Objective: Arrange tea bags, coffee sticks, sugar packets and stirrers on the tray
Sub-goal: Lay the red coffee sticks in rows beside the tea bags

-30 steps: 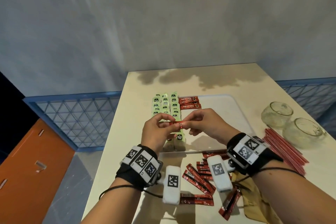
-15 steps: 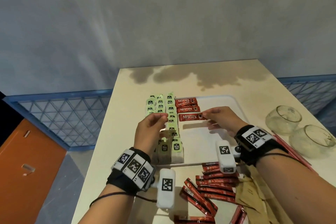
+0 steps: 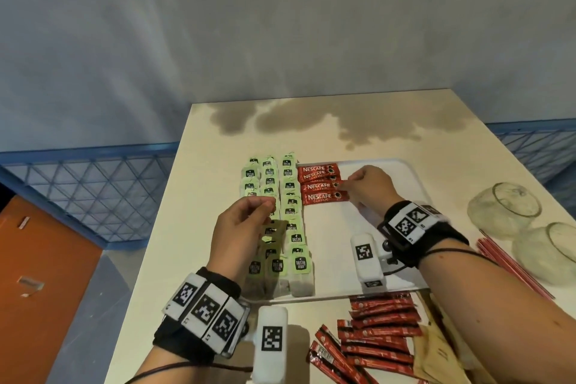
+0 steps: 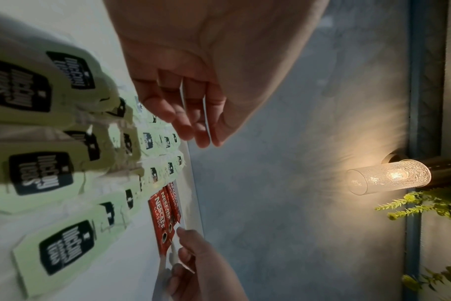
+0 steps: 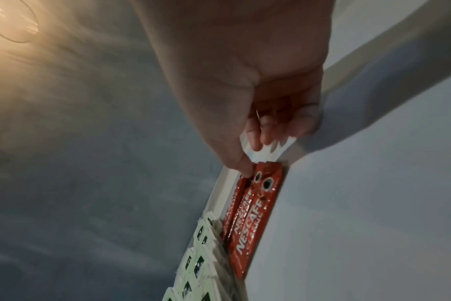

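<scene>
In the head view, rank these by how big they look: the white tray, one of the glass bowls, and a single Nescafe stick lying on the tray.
1. White tray, by far the largest.
2. Glass bowl; the nearer bowl looks about the same, so either fits here.
3. Nescafe stick, the smallest.

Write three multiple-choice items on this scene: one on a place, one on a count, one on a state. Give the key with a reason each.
1. Where do the loose coffee sticks lie?
A. on the table in front of the tray
B. inside a glass bowl
C. on the tea bags

2. How many coffee sticks lie on the tray?
A. one
B. four
C. nine

3. What is the left hand holding?
A. a stirrer
B. a tea bag
C. nothing

Key: 1 A, they lie on the table short of the tray's near rim. 2 B, four red sticks lie side by side. 3 C, the fingers hang free.
</scene>
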The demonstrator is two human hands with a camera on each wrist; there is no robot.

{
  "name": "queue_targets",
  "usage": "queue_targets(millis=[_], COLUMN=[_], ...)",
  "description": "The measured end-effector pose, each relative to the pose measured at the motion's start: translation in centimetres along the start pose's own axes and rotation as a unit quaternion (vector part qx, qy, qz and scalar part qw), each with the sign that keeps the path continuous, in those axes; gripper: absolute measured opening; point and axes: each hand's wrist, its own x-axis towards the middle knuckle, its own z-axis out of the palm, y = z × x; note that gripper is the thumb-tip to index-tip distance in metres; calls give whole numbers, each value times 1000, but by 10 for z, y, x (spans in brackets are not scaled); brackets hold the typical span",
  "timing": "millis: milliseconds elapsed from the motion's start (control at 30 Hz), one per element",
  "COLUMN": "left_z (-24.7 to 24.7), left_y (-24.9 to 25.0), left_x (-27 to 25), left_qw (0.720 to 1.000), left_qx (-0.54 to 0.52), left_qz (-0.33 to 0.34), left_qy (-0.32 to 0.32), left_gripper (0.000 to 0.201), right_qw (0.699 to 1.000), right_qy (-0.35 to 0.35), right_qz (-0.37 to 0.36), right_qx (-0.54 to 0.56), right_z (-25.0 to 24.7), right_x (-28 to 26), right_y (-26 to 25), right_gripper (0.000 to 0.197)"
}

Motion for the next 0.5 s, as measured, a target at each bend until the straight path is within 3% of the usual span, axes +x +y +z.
queue_targets(millis=[67, 200, 333, 500], left_z=[-1, -3, -4, -9], left_y=[-2, -5, -3, -8], left_x=[0, 0, -2, -1], left_qw=[1000, 1000, 999, 1000], left_qx=[-5, -14, -38, -15], left_qz=[-4, -9, -18, -16], left_qy=[1, 3, -9, -4], left_gripper=[11, 11, 12, 12], right_qw=[998, 968, 941, 935], right_qy=[6, -26, -32, -37], right_qz=[-52, -153, -173, -157], right_qx=[-17, -197, -290, -317], right_z=[3, 13, 19, 21], right_x=[4, 12, 15, 19], right_y=[-4, -13, -18, -19], right_gripper=[22, 17, 14, 23])
